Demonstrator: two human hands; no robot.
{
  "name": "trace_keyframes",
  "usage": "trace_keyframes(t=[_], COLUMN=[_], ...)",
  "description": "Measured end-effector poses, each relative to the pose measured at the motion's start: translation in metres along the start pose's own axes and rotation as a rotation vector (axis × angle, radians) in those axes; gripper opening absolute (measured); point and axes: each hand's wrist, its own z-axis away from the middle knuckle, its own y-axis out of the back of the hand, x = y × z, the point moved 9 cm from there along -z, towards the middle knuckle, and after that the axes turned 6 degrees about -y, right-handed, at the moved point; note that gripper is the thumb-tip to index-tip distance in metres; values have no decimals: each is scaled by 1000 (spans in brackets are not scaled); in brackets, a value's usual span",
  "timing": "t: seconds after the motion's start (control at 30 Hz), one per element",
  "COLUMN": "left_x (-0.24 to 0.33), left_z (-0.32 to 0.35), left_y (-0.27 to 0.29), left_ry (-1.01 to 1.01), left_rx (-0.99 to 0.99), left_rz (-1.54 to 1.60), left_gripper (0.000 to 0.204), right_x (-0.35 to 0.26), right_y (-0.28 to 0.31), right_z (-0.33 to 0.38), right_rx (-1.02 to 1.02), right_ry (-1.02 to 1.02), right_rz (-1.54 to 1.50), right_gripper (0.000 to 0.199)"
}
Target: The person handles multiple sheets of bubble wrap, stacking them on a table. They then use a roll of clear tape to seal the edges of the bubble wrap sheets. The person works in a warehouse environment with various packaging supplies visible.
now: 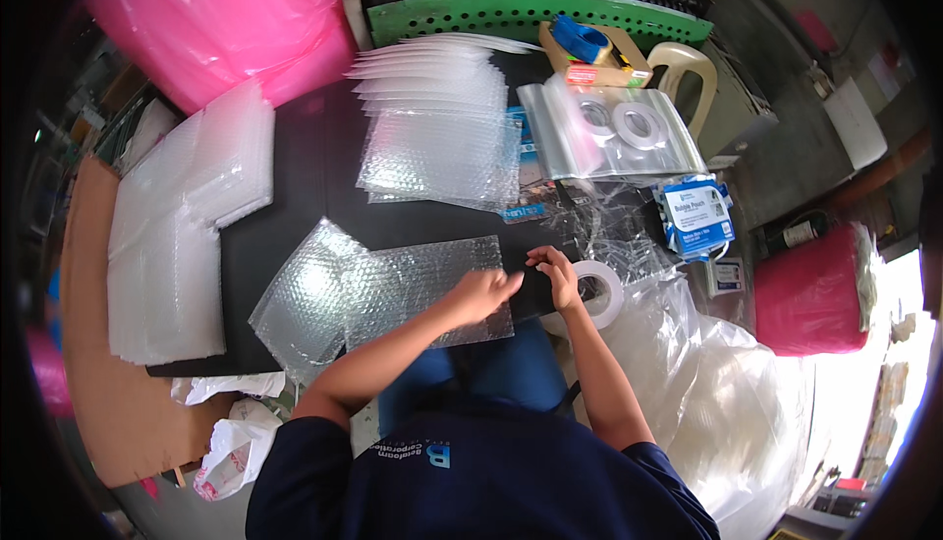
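Observation:
A clear bubble-wrap pouch (413, 270) lies flat on the black tabletop in front of me. Over its right part is my left hand (483, 296), fingers curled in and thumb toward the right; anything pinched there is too small to make out. Just right of the pouch, my right hand (558, 277) has its fingers bent together, pointing left, and whatever they may grip cannot be made out. Close beside its wrist is a white tape roll (597, 294) at the table's edge. Another bubble-wrap pouch (309, 294) lies askew at the left, meeting the first one.
Fanned bubble pouches (432, 147) lie at the back, and more pouch stacks (167, 275) at the left. Tape rolls (638, 125) rest on clear film (550, 117) at the right, near a blue-and-white pack (697, 216). A large clear plastic bag (707, 383) bulges beside my right arm.

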Motion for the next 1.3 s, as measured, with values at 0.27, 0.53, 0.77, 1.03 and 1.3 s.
trace_keyframes(t=[0.27, 0.53, 0.77, 1.03, 1.3], left_x=[-80, -76, -62, -57, 14], left_z=[-110, -103, -59, -78, -45], left_y=[-105, -56, 19, 11, 70], left_ry=[567, 251, -290, -250, -279], left_rx=[-332, -152, 318, 318, -10], left_rz=[1219, 628, 422, 654, -104], left_gripper=[18, 20, 20, 25, 14], right_x=[-15, -23, -46, -45, -127], right_y=[1, -11, 54, 53, 4], right_z=[4, 3, 13, 38, 140], right_rx=[51, -71, 75, 83, 35], right_ry=[182, 158, 231, 126, -61], right_rz=[366, 344, 722, 1029, 975], right_gripper=[32, 38, 55, 48, 55])
